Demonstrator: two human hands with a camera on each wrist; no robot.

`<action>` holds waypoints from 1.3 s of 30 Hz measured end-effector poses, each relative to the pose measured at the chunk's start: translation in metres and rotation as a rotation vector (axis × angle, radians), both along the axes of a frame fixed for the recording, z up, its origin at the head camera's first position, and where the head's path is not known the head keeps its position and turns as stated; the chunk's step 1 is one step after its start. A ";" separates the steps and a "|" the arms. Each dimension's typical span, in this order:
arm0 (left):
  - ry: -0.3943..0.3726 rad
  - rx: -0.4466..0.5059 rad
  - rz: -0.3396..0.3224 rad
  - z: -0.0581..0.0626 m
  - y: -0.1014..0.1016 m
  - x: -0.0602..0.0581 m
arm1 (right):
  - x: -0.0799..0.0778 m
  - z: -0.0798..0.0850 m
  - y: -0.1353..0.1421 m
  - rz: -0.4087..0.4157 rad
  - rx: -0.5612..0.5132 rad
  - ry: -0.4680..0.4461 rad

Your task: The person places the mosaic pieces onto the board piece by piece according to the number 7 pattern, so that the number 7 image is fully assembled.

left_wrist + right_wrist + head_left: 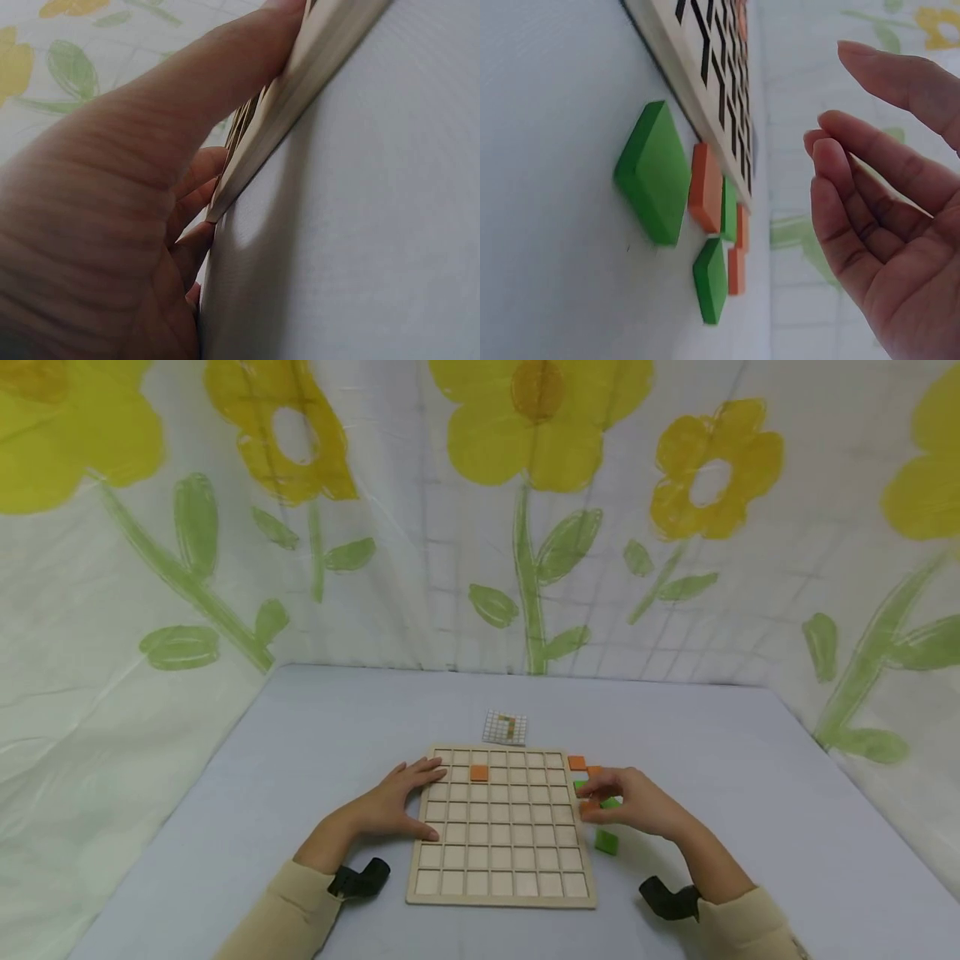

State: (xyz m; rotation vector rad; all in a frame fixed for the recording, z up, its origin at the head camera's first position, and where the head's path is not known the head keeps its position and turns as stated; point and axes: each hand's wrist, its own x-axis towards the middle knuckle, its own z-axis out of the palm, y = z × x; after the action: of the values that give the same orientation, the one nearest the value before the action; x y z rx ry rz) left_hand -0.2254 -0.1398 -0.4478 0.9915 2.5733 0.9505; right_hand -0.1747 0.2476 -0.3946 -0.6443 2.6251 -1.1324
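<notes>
- One wooden grid board (500, 835) is laid flat on the pale surface (345, 710), divided by thin strips into seven rows and seven columns.
- A single placed orange tile (479, 772) is set in the board, second row from the far edge, third cell from the left.
- Three green tiles (656, 180) and three loose orange tiles (706, 191) are scattered on the surface just to the right of the board, with one green tile lying nearest.
- The right hand (633, 800) is poised above these tiles; its thumb is parted from the bent fingers, and nothing is pinched between them.
- The left hand (390, 803) is rested along the board's left edge with thumb and fingers spread apart, the edge being touched by the thumb on the near side and by the fingertips farther off.
- A small white card (506, 727) is placed just beyond the board's far edge; a grid with a few orange and green cells is printed on it, any finer print being too small to be read.
- A black device (362, 878) is worn on the left wrist, and a matching black unit (667, 898) on the right.
- Yellow flowers (487, 443) are pictured on the white sheet (420, 568) behind.
</notes>
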 end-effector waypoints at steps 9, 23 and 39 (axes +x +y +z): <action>-0.004 0.007 0.005 -0.002 -0.002 0.000 | 0.017 -0.009 0.013 -0.094 -0.008 -0.017; 0.000 -0.002 0.005 0.001 0.001 0.003 | 0.036 -0.035 0.025 -0.267 0.014 -0.063; -0.009 -0.023 0.026 0.001 0.001 0.002 | 0.037 -0.042 0.024 -0.205 0.048 0.054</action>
State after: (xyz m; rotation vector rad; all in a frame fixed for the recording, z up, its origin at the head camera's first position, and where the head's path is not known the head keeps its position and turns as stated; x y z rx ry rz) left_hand -0.2234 -0.1387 -0.4471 0.9477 2.5900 0.9274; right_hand -0.1377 0.2715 -0.4366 -0.4092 2.8070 -1.1149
